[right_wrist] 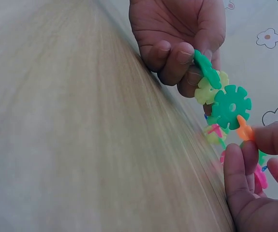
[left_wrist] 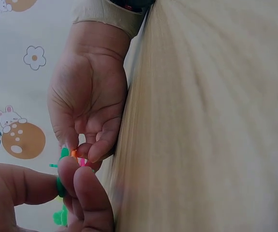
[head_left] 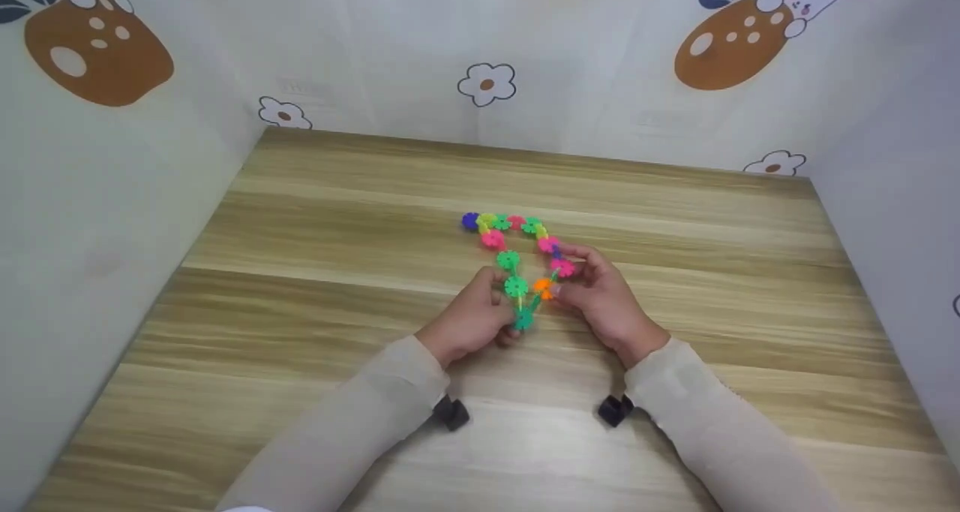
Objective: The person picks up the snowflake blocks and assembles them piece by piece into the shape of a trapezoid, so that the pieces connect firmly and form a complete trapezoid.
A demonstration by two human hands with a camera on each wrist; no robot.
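Observation:
A loop of interlocking plastic snowflake discs [head_left: 508, 260] in green, pink, yellow, orange and blue is held over the wooden table between both hands. My left hand [head_left: 472, 317] pinches a green disc [head_left: 523, 318] at the loop's near end, thumb against fingers. The right hand [head_left: 606, 302] pinches the orange disc [head_left: 544, 289], which is slotted into a green disc [right_wrist: 232, 107] in the right wrist view. A pink disc [head_left: 563, 267] lies by the right fingers. At the far left corner, a dark blue disc [head_left: 470, 221] sticks out from the loop.
The wood-grain table [head_left: 337, 219] spreads around the hands, with a patterned wall [head_left: 405, 39] behind it and side walls to the left and right. Black wrist devices [head_left: 452, 413] show below the beige sleeves [head_left: 360, 414].

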